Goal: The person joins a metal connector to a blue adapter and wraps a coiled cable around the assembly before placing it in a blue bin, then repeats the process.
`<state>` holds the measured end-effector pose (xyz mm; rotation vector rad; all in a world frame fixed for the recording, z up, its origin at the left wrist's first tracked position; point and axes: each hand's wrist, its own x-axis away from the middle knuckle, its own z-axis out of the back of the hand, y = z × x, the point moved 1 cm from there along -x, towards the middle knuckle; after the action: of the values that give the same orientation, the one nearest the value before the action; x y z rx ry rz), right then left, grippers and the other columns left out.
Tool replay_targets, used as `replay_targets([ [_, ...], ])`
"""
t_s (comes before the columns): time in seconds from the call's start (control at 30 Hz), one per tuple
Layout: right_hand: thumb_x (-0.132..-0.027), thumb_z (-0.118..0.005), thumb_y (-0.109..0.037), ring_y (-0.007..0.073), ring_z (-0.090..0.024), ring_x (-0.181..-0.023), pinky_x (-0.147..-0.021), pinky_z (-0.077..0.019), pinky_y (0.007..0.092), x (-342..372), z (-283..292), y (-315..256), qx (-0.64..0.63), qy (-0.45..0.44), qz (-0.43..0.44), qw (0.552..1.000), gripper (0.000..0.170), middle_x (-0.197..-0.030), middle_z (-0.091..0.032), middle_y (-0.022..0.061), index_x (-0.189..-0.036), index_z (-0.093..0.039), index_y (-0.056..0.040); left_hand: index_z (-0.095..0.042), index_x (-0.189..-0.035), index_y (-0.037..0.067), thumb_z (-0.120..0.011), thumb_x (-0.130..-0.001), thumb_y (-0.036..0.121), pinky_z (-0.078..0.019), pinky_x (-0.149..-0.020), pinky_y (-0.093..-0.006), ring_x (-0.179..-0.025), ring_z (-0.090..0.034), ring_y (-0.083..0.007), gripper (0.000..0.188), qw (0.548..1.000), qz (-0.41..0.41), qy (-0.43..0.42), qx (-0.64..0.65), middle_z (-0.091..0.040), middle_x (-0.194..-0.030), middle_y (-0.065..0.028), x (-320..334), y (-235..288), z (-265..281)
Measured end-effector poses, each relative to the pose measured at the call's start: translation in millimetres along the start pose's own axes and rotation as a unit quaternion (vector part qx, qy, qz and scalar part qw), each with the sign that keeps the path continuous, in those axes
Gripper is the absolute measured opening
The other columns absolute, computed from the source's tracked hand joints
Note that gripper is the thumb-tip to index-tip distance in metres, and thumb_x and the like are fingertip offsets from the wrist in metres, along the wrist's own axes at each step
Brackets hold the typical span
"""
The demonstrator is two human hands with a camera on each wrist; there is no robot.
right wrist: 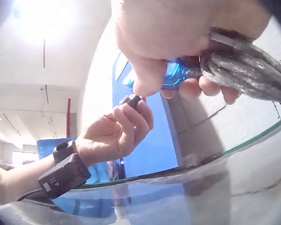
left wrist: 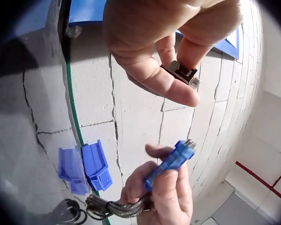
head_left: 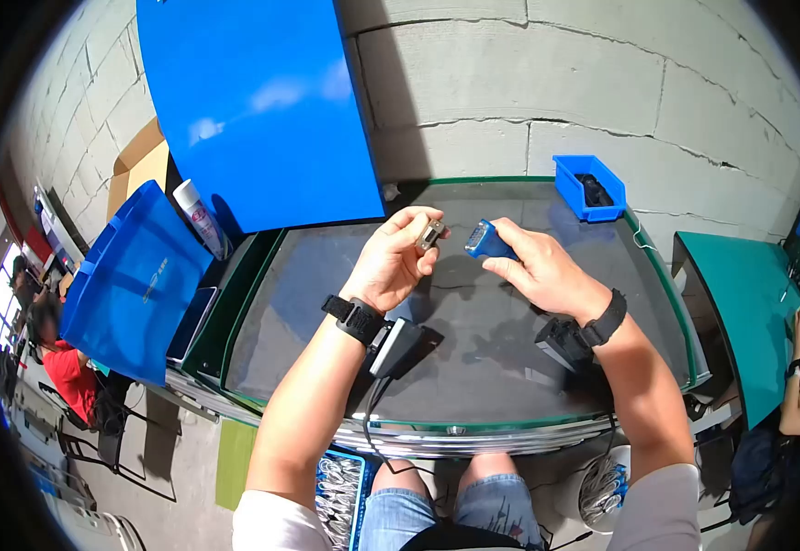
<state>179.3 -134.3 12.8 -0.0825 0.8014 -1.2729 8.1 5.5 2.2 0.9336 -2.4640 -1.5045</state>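
Observation:
The left hand [head_left: 389, 262] pinches a small metal-and-black connector piece [head_left: 431, 234] between thumb and fingers; the left wrist view shows that piece [left wrist: 181, 74] close up. To its right, the right hand [head_left: 552, 274] grips a translucent blue plug [head_left: 487, 241], whose pin end faces the left hand. A short gap separates the two parts. In the left wrist view the blue plug [left wrist: 171, 164] has a metal end, and a bundled grey cable [left wrist: 117, 207] hangs from it. The right wrist view shows the coiled cable [right wrist: 243, 70] under the right palm.
A dark table mat [head_left: 473, 386] has a green rim. At its back right stands a blue bin [head_left: 591, 213] with dark items. Left are a large blue panel [head_left: 262, 110], a spray can [head_left: 200, 216] and a blue tub [head_left: 138, 285]. People sit at both sides.

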Motion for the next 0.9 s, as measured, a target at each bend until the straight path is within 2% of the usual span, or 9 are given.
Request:
replay_targets([
  [0.07, -0.087, -0.06, -0.018, 0.0347, -0.058, -0.087, -0.074, -0.0457, 0.0388, 1.3, -2.4, 0.7, -0.059, 0.032, 0.045, 0.997, 0.032, -0.095, -0.059, 0.0181, -0.112, -0.046, -0.0029, -0.056, -0.104, 0.007, -0.058, -0.09, 0.026, -0.0451, -0.044, -0.0162, -0.054, -0.057, -0.0077, 0.024, 0.999, 0.018, -0.028, -0.017, -0.061, -0.091, -0.01, 4.6, 3.1, -7.6],
  [0.17, -0.087, -0.059, -0.017, 0.0333, -0.058, -0.082, -0.072, -0.0457, 0.0367, -1.4, -2.5, 0.9, -0.083, 0.025, 0.056, 0.995, 0.031, -0.091, -0.058, 0.0164, -0.111, -0.046, -0.0031, -0.056, -0.103, 0.007, -0.056, -0.091, 0.028, -0.0441, -0.044, -0.0152, -0.053, -0.055, -0.0061, 0.024, 0.999, 0.016, -0.046, -0.016, -0.061, -0.09, -0.0097, 5.6, 0.4, -10.3],
  [0.5, -0.089, -0.058, -0.018, 0.0276, -0.056, -0.077, -0.07, -0.0454, 0.034, -1.8, -7.6, 0.3, -0.097, 0.012, 0.008, 0.995, 0.03, -0.086, -0.058, 0.0134, -0.112, -0.044, -0.0036, -0.055, -0.103, 0.003, -0.05, -0.094, 0.025, -0.0433, -0.043, -0.0166, -0.052, -0.053, -0.0081, 0.024, 0.994, 0.039, -0.102, 0.029, -0.059, -0.091, -0.0118, 10.2, 2.4, -16.0],
  [0.77, -0.087, -0.059, -0.01, 0.0269, -0.056, -0.078, -0.071, -0.0454, 0.0328, -1.8, -9.8, -0.4, -0.104, 0.017, 0.066, 0.992, 0.028, -0.088, -0.055, 0.011, -0.111, -0.046, -0.0048, -0.052, -0.105, 0.004, -0.048, -0.095, 0.024, -0.0469, -0.046, -0.0195, -0.054, -0.054, -0.01, 0.023, 0.995, 0.023, -0.091, 0.024, -0.056, -0.094, -0.0124, 10.7, 2.9, -17.8],
  [0.9, -0.086, -0.059, -0.008, 0.0271, -0.056, -0.079, -0.071, -0.0454, 0.0333, -2.4, -11.7, 0.1, -0.102, 0.025, 0.083, 0.991, 0.028, -0.089, -0.055, 0.0113, -0.11, -0.046, -0.0048, -0.051, -0.109, 0.004, -0.048, -0.095, 0.021, -0.0491, -0.052, -0.021, -0.061, -0.057, -0.0132, 0.023, 0.995, 0.021, -0.09, 0.026, -0.056, -0.096, -0.0135, 11.7, 3.0, -18.9],
])
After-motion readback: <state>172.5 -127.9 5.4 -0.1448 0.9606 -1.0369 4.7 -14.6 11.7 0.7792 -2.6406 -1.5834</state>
